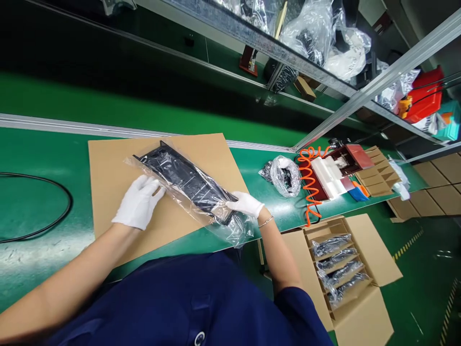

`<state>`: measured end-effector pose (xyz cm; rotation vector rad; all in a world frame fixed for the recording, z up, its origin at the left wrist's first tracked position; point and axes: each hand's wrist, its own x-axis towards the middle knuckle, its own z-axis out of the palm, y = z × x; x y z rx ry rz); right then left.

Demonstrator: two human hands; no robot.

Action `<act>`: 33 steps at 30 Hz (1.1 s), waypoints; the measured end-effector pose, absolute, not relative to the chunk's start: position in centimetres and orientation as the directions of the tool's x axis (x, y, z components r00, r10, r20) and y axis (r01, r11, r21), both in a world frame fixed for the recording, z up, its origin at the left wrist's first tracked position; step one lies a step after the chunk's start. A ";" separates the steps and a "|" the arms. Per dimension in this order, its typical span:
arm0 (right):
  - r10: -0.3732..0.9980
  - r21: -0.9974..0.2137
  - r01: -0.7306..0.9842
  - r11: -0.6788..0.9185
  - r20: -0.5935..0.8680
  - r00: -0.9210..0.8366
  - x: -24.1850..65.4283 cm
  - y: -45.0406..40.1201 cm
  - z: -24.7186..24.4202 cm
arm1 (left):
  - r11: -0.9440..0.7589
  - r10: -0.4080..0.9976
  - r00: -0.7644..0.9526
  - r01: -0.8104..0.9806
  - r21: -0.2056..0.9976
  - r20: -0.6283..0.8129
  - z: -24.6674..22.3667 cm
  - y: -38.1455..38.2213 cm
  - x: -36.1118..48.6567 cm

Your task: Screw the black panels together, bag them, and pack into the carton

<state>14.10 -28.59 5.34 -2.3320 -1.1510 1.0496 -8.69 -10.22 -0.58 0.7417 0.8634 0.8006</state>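
A long black plastic part [187, 178] in a clear plastic bag lies slantwise over a brown cardboard sheet [108, 192]. The bag's loose end [236, 230] hangs past the sheet toward my body. My left hand [139, 202], in a white glove, is at the near left side of the bag, thumb apart from the fingers, with nothing gripped in it. With my right hand [247, 204], also gloved in white, I hold the right end of the bagged part; the fingertips are partly over the plastic.
On the green table [77, 154], a black cable [68, 206] curves at the left. A bag roll [285, 176], an orange coiled hose [308, 178] and a red-and-white device [329, 178] stand right. An open carton [363, 254] with several bagged parts is below; a metal-framed shelf [306, 57] spans above.
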 end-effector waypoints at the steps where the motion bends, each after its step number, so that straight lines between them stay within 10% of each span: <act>1: 0.788 -0.616 0.493 -0.614 -0.446 0.424 13.6 -29.0 4.9 | 0.526 0.812 0.456 -0.298 0.797 -0.365 -0.3 -10.4 -8.5; 10: 0.695 -0.913 0.157 -0.376 -0.166 0.699 8.5 -36.4 5.2 | 0.441 0.677 0.719 -0.229 0.868 -0.154 3.7 -12.8 -7.2; 25: 0.508 -0.972 0.024 -0.234 -0.101 0.856 7.1 -42.8 6.2 | 0.165 0.631 0.774 -0.195 0.967 0.049 7.9 -17.2 -6.4; 33: 0.534 -0.972 0.141 -0.188 0.020 0.845 6.0 -43.3 7.9 | 0.325 0.580 0.815 -0.226 0.918 -0.005 8.9 -16.4 -4.9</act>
